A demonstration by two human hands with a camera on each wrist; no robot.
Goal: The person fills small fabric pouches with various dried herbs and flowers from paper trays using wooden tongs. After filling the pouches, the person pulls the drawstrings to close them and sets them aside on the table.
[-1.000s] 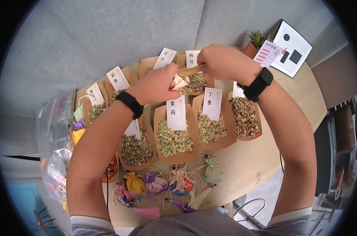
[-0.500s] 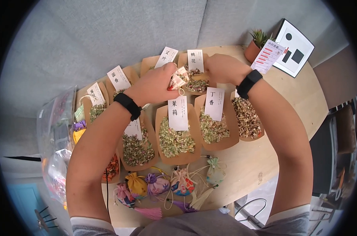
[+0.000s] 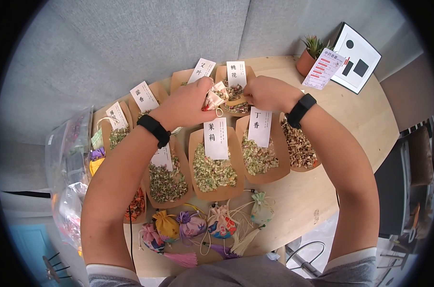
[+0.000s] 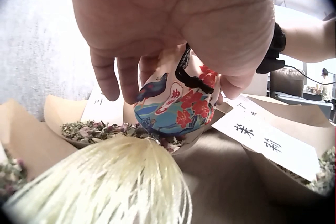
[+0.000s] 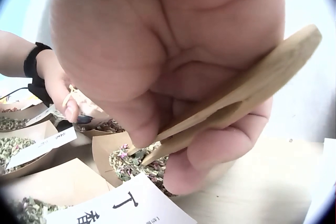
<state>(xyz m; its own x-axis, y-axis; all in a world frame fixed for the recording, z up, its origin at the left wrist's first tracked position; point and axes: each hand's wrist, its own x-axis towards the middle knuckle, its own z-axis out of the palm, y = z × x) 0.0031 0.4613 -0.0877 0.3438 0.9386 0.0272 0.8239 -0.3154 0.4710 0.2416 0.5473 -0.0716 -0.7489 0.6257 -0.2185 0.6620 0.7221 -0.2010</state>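
In the head view my left hand (image 3: 188, 100) holds an open-topped cloth sachet pouch (image 3: 216, 95) over the back trays. The left wrist view shows its bird and red-flower print (image 4: 176, 100), a black cord and a long cream tassel (image 4: 115, 182). My right hand (image 3: 270, 93) grips wooden tweezers (image 3: 238, 100), just right of the pouch. Close up, the tweezers (image 5: 231, 98) have their tips down over dried herbs (image 5: 123, 169) in a brown paper tray (image 5: 102, 153). That tray carries the white card 桃花 (image 3: 235, 72).
More brown trays with herbs and cards surround the hands, including 茉莉 (image 3: 216, 138) and 丁香 (image 3: 261, 129). Several finished-looking pouches (image 3: 193, 225) lie at the front. A plastic bag (image 3: 66, 191) stands left; a potted plant (image 3: 307, 62) and a frame (image 3: 355, 57) stand back right.
My right hand with the tweezers drew away from the pouch mouth and dipped toward the back tray. The tweezers now show again, lower, over the herbs. My left hand stays almost still with the pouch.
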